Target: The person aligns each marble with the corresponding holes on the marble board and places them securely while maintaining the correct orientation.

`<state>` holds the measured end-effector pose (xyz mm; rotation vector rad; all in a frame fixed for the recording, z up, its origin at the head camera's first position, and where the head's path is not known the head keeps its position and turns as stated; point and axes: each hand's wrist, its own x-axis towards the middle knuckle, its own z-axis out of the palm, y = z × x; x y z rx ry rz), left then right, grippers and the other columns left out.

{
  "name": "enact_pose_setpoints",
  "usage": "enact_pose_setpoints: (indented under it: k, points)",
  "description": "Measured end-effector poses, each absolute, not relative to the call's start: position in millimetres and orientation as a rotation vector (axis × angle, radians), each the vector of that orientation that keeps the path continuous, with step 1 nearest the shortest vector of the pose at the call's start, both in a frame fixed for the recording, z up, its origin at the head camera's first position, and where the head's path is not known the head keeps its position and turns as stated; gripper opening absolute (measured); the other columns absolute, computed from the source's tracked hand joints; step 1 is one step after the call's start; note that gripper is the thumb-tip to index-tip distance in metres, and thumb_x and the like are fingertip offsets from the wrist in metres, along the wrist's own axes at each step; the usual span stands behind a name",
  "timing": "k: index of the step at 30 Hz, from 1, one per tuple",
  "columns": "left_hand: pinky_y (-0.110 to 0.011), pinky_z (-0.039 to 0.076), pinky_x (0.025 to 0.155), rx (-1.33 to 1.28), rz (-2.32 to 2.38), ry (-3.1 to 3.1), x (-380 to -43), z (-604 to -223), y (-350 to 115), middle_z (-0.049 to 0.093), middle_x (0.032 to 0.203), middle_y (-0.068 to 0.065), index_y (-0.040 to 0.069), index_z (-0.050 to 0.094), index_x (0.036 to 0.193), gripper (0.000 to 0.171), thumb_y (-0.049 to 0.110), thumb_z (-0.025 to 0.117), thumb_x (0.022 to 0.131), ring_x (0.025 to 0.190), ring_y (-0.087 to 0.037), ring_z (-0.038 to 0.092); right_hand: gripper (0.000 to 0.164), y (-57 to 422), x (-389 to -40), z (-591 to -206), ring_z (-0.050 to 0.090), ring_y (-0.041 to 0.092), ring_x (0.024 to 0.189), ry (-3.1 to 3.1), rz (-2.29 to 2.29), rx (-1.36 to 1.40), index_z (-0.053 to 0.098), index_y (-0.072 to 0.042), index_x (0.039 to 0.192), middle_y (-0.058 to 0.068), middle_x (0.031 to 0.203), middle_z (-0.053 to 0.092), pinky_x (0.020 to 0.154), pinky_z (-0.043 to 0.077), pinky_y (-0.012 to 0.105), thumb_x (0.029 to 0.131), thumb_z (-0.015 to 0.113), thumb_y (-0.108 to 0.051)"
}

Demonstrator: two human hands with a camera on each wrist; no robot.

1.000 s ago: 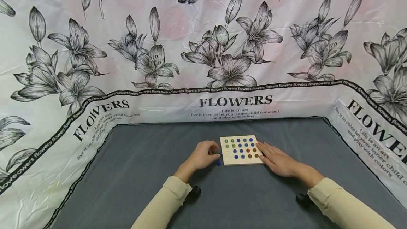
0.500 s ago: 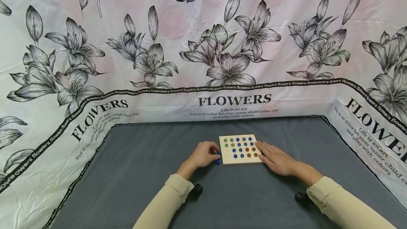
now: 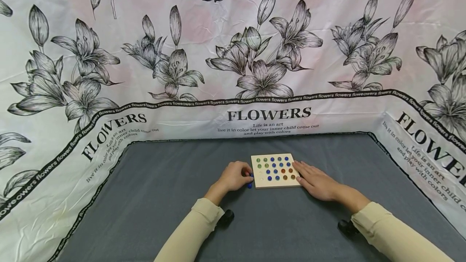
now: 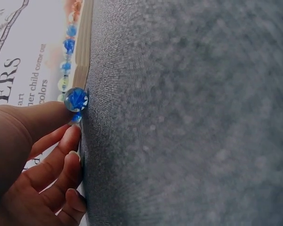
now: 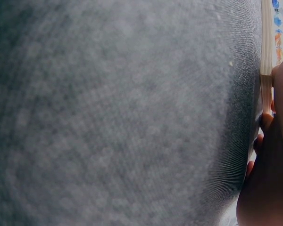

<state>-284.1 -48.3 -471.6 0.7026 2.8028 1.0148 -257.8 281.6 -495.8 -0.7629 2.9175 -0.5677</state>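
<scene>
A pale wooden board (image 3: 258,184) lies on the grey cloth, with rows of glass marbles in its hollows: green ones at the back left, blue across the middle, amber at the front right. Two hollows near its left edge are bare. My left hand (image 3: 233,177) is beside that edge, its thumb and fingers pinching a blue marble (image 4: 77,117), partly hidden by the thumb. Another blue marble (image 3: 249,186) sits just in front of the thumb. My right hand (image 3: 318,181) rests with straight fingers over the board's right edge.
Grey cloth (image 3: 164,197) covers the table around the board. A white flower-printed sheet (image 3: 189,124) rises behind it and along both sides. Black wrist-worn devices (image 3: 225,218) hang under both sleeves.
The left hand's fingers have shifted slightly at the blue marbles beside the board. The right hand stays on the board's right edge, and the marbles on the board look the same.
</scene>
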Motion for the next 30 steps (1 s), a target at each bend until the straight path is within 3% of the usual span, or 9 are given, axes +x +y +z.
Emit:
enact_pose_setpoints:
  k: [8, 21, 30]
  points:
    - [-0.028, 0.045, 0.068, 0.701, 1.029, 2.799, -285, -473, -48, 0.062, 0.081, 0.005, 0.01, 0.073, 0.095, 0.009, 0.014, 0.079, 0.091, 0.071, -0.009, 0.055, 0.061, 282, -258, -495, 0.02, 0.042, 0.153, 2.913, -0.583, -0.775, 0.024, -0.005, 0.162, 0.018, 0.167, 0.023, 0.119, 0.018, 0.062, 0.112, 0.037, -0.038]
    - [-0.026, 0.048, 0.067, 0.726, 1.112, 2.781, -285, -463, -51, 0.063, 0.083, 0.0, 0.002, 0.071, 0.099, 0.012, 0.01, 0.078, 0.092, 0.072, -0.011, 0.056, 0.062, 282, -257, -494, 0.02, 0.042, 0.153, 2.911, -0.57, -0.766, 0.024, -0.005, 0.162, 0.018, 0.167, 0.023, 0.119, 0.018, 0.062, 0.112, 0.035, -0.041]
    - [-0.026, 0.049, 0.069, 0.733, 1.133, 2.763, -289, -459, -41, 0.063, 0.084, 0.002, 0.006, 0.071, 0.098, 0.009, 0.01, 0.077, 0.092, 0.075, -0.009, 0.056, 0.063, 282, -257, -494, 0.02, 0.042, 0.153, 2.909, -0.572, -0.764, 0.024, -0.005, 0.162, 0.018, 0.168, 0.022, 0.119, 0.018, 0.062, 0.112, 0.035, -0.041]
